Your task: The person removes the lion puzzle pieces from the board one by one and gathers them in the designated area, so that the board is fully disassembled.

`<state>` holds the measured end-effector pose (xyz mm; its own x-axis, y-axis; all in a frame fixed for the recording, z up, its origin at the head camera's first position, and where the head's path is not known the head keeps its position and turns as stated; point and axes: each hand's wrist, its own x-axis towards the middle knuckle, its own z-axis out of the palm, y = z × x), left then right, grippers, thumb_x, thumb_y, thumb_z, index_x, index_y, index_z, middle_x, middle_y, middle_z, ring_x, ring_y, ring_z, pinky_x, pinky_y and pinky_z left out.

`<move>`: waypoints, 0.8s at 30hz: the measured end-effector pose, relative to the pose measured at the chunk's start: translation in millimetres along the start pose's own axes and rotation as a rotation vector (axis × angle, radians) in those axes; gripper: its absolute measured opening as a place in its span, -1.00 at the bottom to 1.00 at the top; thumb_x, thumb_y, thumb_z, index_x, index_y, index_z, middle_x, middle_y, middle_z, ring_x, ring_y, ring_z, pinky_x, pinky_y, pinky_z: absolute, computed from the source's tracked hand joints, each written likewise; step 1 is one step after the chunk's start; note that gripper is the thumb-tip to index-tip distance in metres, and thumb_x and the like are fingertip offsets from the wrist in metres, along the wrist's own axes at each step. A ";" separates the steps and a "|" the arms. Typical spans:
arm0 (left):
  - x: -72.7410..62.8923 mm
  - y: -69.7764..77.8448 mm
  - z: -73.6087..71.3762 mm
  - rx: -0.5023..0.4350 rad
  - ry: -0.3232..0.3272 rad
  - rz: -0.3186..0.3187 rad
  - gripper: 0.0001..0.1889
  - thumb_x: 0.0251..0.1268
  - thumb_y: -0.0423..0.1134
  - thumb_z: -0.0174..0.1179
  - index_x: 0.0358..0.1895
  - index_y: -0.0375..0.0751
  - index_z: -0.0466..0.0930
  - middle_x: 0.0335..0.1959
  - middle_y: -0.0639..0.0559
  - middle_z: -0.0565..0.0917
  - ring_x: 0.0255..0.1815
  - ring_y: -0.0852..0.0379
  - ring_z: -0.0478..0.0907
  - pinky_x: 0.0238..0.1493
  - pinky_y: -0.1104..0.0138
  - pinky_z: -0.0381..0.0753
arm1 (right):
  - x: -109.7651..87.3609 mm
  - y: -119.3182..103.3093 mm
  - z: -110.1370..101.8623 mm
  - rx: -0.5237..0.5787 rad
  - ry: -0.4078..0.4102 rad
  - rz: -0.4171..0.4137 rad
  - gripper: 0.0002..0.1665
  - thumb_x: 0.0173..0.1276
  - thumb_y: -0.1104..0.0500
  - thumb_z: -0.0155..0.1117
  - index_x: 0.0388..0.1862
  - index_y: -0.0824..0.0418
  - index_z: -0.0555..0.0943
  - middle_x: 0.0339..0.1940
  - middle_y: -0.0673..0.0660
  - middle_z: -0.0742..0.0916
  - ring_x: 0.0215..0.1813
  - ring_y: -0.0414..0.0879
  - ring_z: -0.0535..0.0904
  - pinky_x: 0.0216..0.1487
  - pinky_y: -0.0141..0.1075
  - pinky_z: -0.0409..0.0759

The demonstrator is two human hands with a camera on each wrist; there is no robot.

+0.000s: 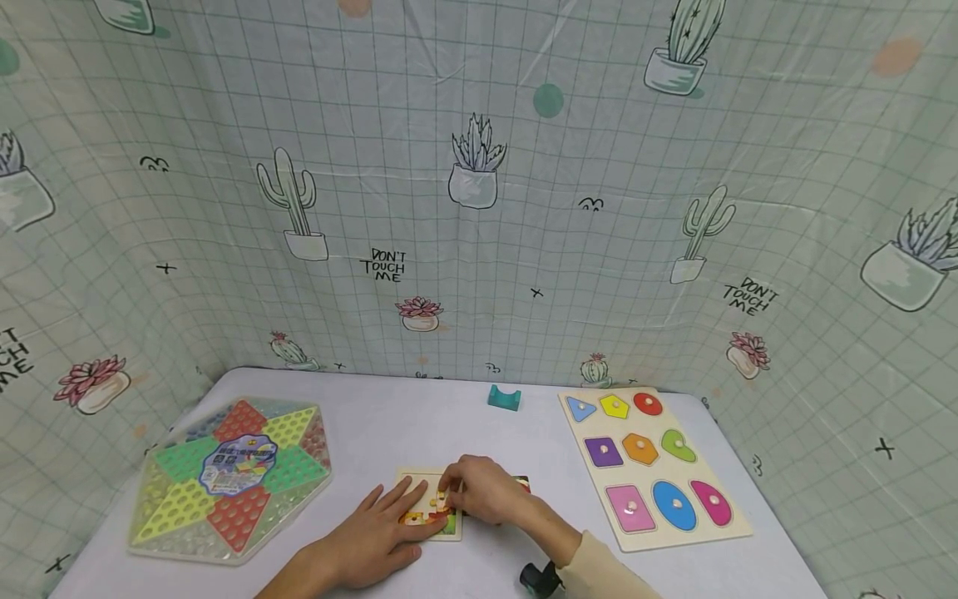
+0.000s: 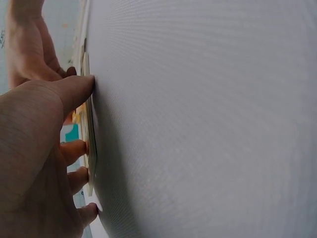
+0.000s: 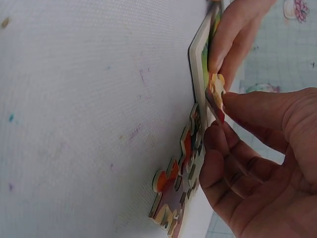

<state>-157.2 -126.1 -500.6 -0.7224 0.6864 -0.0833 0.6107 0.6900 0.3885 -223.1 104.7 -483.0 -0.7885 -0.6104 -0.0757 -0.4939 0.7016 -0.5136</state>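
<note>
A small wooden jigsaw puzzle board (image 1: 407,472) lies on the white table in front of me, partly filled with pieces. My left hand (image 1: 374,532) rests on its left side with the fingers spread; in the left wrist view the fingertips (image 2: 79,179) touch the board's edge. Over the board's right part is my right hand (image 1: 482,491). Its thumb and fingers pinch a jigsaw piece (image 3: 217,89), held tilted at the board in the right wrist view. Several loose jigsaw pieces (image 3: 171,191) lie beside the board, mostly hidden by the right hand in the head view.
At the left lies a hexagonal star-patterned game board (image 1: 183,499) under a clear cover. A wooden shape board (image 1: 599,532) with knobbed colored shapes lies at the right. A teal curved block (image 1: 505,398) stands near the back edge. Behind hangs a cactus-print curtain (image 1: 359,208).
</note>
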 end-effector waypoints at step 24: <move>-0.8 1.7 -3.1 -0.003 -0.016 -0.006 -0.52 0.55 0.09 0.01 0.48 0.43 0.34 0.61 -0.13 0.14 0.61 -0.26 0.00 0.39 -0.34 0.10 | -4.9 4.5 -2.1 0.151 -0.012 0.010 -0.83 0.40 0.26 0.33 -0.15 -0.02 0.71 -0.51 -0.16 0.61 -0.55 -0.34 0.44 -0.49 -0.45 0.42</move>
<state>-156.6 -126.2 -497.0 -0.7207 0.6859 -0.1002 0.6056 0.6934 0.3905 -222.2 111.6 -483.1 -0.7880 -0.6089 -0.0913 -0.4246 0.6448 -0.6356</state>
